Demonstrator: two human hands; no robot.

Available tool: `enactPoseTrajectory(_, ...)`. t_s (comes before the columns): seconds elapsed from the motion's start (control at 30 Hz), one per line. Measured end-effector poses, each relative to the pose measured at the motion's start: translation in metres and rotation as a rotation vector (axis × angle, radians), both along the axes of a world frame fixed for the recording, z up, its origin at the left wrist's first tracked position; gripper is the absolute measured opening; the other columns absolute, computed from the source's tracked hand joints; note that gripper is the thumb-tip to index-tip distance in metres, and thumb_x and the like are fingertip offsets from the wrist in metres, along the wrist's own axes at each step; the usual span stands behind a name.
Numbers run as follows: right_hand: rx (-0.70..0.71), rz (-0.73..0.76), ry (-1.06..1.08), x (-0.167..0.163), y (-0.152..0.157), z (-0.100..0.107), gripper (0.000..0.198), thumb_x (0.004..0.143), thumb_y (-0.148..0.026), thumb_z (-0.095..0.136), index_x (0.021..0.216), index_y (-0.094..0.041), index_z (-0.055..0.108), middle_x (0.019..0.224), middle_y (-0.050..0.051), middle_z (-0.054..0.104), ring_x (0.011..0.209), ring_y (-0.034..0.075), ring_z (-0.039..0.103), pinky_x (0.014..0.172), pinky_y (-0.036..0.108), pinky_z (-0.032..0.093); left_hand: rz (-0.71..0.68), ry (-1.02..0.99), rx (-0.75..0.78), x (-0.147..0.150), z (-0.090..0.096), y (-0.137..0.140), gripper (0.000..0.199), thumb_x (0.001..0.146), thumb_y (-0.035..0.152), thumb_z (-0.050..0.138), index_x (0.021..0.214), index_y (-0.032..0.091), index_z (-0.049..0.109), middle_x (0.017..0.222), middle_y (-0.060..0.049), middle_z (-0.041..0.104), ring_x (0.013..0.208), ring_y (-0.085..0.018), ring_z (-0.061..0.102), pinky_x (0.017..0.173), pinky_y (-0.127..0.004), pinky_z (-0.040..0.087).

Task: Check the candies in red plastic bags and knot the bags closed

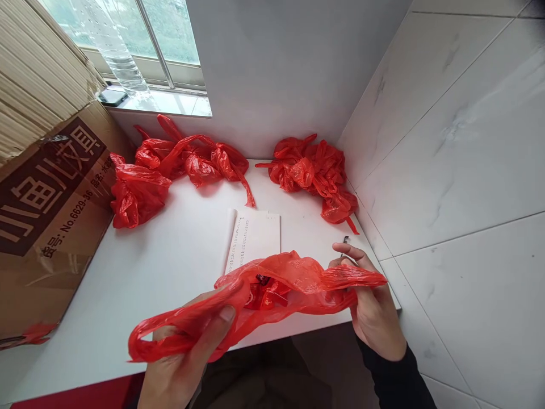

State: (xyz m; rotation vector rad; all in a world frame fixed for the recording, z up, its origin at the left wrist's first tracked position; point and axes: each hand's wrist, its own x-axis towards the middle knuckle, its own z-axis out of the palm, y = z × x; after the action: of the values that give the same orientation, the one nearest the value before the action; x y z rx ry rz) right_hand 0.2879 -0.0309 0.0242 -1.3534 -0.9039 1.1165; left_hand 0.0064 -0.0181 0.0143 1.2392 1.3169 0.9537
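Observation:
Stretched between my hands is a red plastic bag (293, 272), its mouth pulled wide near the table's front edge. My left hand (183, 346) grips one side by a handle loop, thumb pressed on the film. On the other side my right hand (370, 301) holds the gathered handle, with part of its fingers covered by the plastic. Inside the bag lie small red packets (268, 296) and something dark; their kind I cannot make out. Just behind the bag an open notebook (259, 236) with handwritten lines lies on the white table (187, 227). A slim dark item (346, 241) shows beside my right fingers.
Several knotted red bags line the back, in a left group (200, 165) and a right group (313, 170). A large cardboard box (46, 227) stands at left. A tiled wall (468, 170) borders the right. On the window sill are a clear bottle (123, 62) and a phone (113, 95).

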Motion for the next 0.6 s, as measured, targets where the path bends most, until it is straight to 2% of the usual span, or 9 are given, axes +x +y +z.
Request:
enactPoseTrajectory(0.1, 0.002, -0.001, 0.01, 0.0, 0.0, -0.001, 0.036, 0.098, -0.047, 0.059, 0.128, -0.028, 0.058, 0.087, 0.001, 0.056, 0.074, 0.014, 0.054, 0.064, 0.024, 0.046, -0.017, 0.094, 0.005, -0.003, -0.003, -0.003, 0.025, 0.085, 0.04, 0.07, 0.106, 0.03, 0.078, 0.085, 0.002, 0.077, 0.08, -0.019, 0.072, 0.076, -0.018, 0.059)
enactPoseTrajectory(0.2, 0.003, -0.004, 0.012, 0.0, -0.001, -0.001, 0.035, 0.098, -0.046, 0.059, 0.128, -0.028, 0.057, 0.085, 0.001, 0.055, 0.076, 0.015, 0.055, 0.065, 0.024, 0.047, 0.016, 0.129, 0.0, -0.001, -0.001, -0.004, 0.025, 0.083, 0.042, 0.072, 0.104, 0.031, 0.078, 0.088, 0.002, 0.077, 0.084, -0.019, 0.071, 0.079, -0.018, 0.057)
enactPoseTrajectory(0.37, 0.012, 0.014, 0.028, 0.0, 0.0, -0.002, 0.032, 0.1, -0.043, 0.057, 0.128, -0.027, 0.058, 0.082, 0.0, 0.053, 0.076, 0.015, 0.055, 0.065, 0.025, 0.047, 0.001, 0.116, 0.028, 0.006, 0.008, -0.001, 0.02, 0.083, 0.043, 0.071, 0.095, 0.029, 0.078, 0.079, 0.0, 0.073, 0.074, -0.02, 0.067, 0.068, -0.021, 0.056)
enactPoseTrajectory(0.5, 0.018, 0.027, 0.057, -0.001, 0.001, 0.0, 0.033, 0.1, -0.044, 0.058, 0.127, -0.027, 0.058, 0.083, 0.0, 0.055, 0.076, 0.014, 0.056, 0.068, 0.024, 0.049, 0.012, 0.101, 0.022, 0.003, 0.003, -0.001, 0.022, 0.084, 0.04, 0.071, 0.102, 0.03, 0.078, 0.087, 0.001, 0.076, 0.085, -0.021, 0.07, 0.076, -0.02, 0.056)
enactPoseTrajectory(0.6, 0.015, 0.019, 0.125, -0.002, 0.001, 0.004, 0.033, 0.1, -0.046, 0.054, 0.128, -0.028, 0.057, 0.084, 0.0, 0.058, 0.072, 0.015, 0.059, 0.067, 0.026, 0.052, 0.065, 0.033, -0.004, 0.001, 0.0, -0.002, 0.023, 0.079, 0.04, 0.075, 0.099, 0.028, 0.078, 0.081, 0.001, 0.075, 0.083, -0.023, 0.071, 0.076, -0.024, 0.059)
